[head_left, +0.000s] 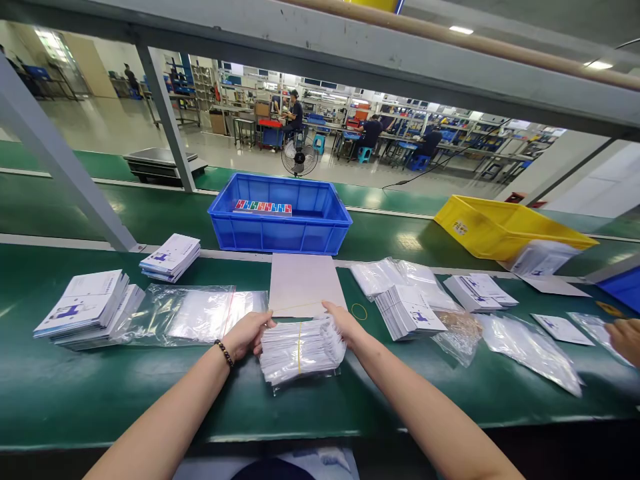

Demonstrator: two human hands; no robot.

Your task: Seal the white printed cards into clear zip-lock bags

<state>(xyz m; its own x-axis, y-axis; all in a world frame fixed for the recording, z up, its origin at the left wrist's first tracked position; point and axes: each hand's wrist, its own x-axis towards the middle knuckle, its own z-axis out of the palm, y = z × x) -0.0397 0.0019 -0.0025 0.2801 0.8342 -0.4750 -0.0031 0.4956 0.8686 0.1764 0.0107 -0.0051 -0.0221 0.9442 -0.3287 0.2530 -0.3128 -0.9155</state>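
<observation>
A bundle of white packets in clear plastic (303,353) lies in front of me, with a yellow rubber band round its middle. My left hand (251,333) is closed at the bundle's left end, its fingertips partly hidden. At the right end, my right hand (341,325) grips the bundle's upper corner. A thin pale yellow line, apparently another rubber band, runs between both hands along the far side. One loose yellow rubber band (359,311) rests on the green bench just right of my right hand. Beyond the bundle lies a flat pale card sheet (306,283).
Booklet stacks (83,303) and clear bags (200,313) lie left. To the right are a banded booklet stack (407,312) and more bags (530,350). A blue bin (281,230) and yellow bin (510,227) stand behind. Another person's hand (626,339) shows far right.
</observation>
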